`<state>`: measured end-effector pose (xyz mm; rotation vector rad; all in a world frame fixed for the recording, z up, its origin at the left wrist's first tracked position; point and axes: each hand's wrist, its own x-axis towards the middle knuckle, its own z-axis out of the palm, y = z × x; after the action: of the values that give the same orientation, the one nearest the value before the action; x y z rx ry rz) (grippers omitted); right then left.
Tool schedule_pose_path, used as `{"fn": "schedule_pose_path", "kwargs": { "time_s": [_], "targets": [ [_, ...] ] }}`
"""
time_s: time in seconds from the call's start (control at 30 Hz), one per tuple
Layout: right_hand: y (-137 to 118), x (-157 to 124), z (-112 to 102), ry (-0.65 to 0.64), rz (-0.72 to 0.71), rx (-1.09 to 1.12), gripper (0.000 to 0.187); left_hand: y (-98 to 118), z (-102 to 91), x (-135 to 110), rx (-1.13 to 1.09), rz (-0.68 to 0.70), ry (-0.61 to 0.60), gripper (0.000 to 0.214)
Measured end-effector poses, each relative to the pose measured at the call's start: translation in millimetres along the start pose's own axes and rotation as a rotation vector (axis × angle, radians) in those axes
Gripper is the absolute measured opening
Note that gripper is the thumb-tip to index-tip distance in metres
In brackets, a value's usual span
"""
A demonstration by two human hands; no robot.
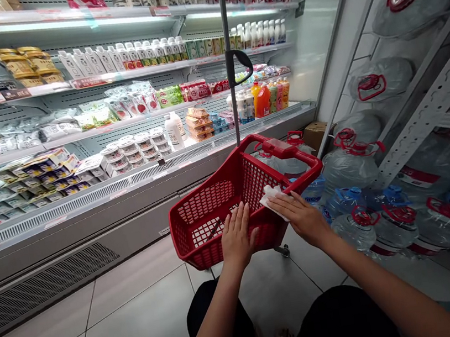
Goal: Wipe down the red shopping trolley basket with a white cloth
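Observation:
A small red plastic shopping cart (pixel 207 196) with latticed basket walls stands in front of me on the tiled floor. My left hand (pixel 238 235) lies on its near rim, fingers stretched out and the thumb apart, with nothing held. Under the fingers of my right hand (pixel 298 215) is a crumpled white tissue (pixel 273 195), pressed against the cart's rim below the red push handle (pixel 283 148). The palm side of that hand is hidden. A thin grey pole (pixel 235 108) with a dark hook-shaped grip (pixel 241 66) rises behind the cart.
An open refrigerated case (pixel 135 186) with dairy cups, cartons and drinks runs along the far side. Large water bottles (pixel 357 228) stand on the right beside a white metal rack (pixel 416 127). A cardboard box (pixel 315 136) sits at the case's end. My knees are close below the cart.

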<state>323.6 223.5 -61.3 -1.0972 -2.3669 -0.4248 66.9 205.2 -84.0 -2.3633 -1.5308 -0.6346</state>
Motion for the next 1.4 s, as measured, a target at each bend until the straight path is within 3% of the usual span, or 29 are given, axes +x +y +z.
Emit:
{"fn": "schedule_pose_path", "kwargs": {
  "time_s": [0.07,0.23,0.37,0.47,0.57,0.77,0.83,0.9,1.03,1.17,1.27,1.4],
  "targets": [
    [21,-6,-10,0.022,0.046,-0.028,0.085,0,-0.8,0,0.0,0.0,-0.008,0.076],
    [82,-17,-24,0.124,0.316,-0.062,0.079,2,0.3,1,-0.003,-0.009,-0.004,0.076],
    [111,-9,-15,0.153,0.341,-0.021,0.075,5,2.8,5,-0.011,-0.016,0.002,0.076],
    [118,4,-2,0.175,0.338,-0.026,0.077,8,4.8,10,-0.028,-0.007,0.0,0.078],
    [97,18,14,0.161,0.287,-0.023,0.079,12,6.4,14,-0.042,-0.004,-0.006,0.084],
    [-10,26,57,0.057,0.067,0.081,0.079,12,7.8,15,-0.066,0.043,-0.043,0.092],
    [-28,25,61,0.024,0.009,0.098,0.079,7,6.4,10,-0.055,0.063,-0.063,0.092],
    [-23,24,57,-0.013,-0.03,0.088,0.081,-1,3.1,2,-0.03,0.068,-0.074,0.09],
    [25,30,43,-0.018,0.024,-0.002,0.086,-24,-9.4,-25,0.038,0.06,-0.076,0.083],
    [59,48,52,0.009,0.14,0.007,0.082,-49,-24.4,-57,0.1,0.006,-0.084,0.078],
    [49,62,74,0.041,0.191,0.089,0.08,-59,-28.0,-73,0.107,-0.053,-0.102,0.075],
    [-15,68,96,-0.009,0.091,0.16,0.081,-53,-18.2,-72,0.083,-0.092,-0.088,0.08]
  ]
}}
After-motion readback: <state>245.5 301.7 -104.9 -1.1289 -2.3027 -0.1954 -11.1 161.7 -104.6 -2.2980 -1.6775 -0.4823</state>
